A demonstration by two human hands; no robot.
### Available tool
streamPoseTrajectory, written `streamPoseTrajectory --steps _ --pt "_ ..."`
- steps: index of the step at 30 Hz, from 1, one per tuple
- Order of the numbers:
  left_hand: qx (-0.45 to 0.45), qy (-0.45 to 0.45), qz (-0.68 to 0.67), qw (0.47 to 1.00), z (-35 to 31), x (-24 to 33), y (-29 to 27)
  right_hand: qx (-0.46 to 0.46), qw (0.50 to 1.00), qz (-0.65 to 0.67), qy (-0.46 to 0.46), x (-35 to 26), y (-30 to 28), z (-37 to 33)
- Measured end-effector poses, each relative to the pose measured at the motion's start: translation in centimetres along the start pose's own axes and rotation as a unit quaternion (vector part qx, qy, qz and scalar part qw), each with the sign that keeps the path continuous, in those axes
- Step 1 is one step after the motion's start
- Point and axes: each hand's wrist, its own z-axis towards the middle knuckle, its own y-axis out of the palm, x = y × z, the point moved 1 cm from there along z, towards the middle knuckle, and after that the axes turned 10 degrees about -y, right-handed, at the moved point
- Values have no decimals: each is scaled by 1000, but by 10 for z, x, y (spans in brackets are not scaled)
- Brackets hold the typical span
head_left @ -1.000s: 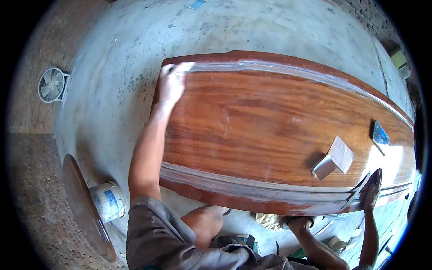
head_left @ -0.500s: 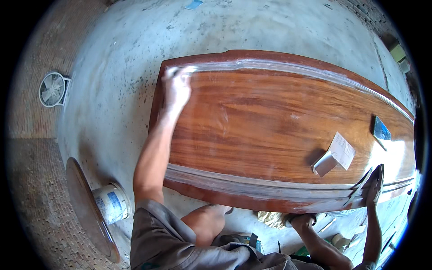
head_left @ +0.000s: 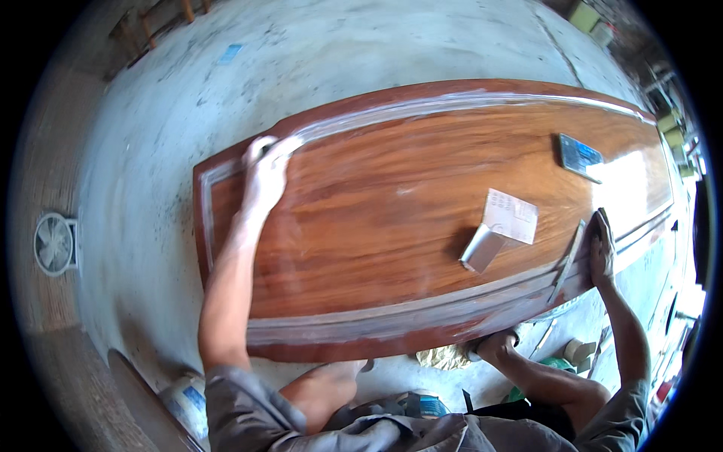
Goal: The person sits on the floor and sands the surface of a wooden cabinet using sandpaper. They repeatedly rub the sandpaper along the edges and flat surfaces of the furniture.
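A long brown wooden panel with grooved, whitish-dusted mouldings lies in front of me. My left hand reaches to the far moulding near the panel's left end. Its fingers are curled and pressed onto the grooves; a small dark patch shows between them, and what they hold is hidden. My right hand lies against the near edge toward the right, fingers stretched out, with something dark by their tips. Beside it, a thin grey straight strip crosses the near moulding.
On the panel rest a folded piece of printed cardboard and a dark-blue flat device. A white fan stands far left. A bucket and a brown round-edged board are at lower left. Crumpled paper lies under the near edge.
My view has shifted, so the panel sits farther left and tilted. My left hand stays at the far moulding near its left end. My right hand remains at the near edge.
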Motion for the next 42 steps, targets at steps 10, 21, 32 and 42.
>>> streamPoseTrajectory --steps 10,21,32,42 --pt "-71 90 -37 993 51 65 52 -1 1000 -7 17 -17 -5 6" --pt "-112 146 -128 975 113 196 163 3 1000 -10 5 -29 -7 12" --pt "-181 186 -85 962 143 273 205 -7 1000 -22 11 -38 -13 14" --pt "-136 205 -134 960 153 292 238 -9 1000 -24 5 -41 -11 19"
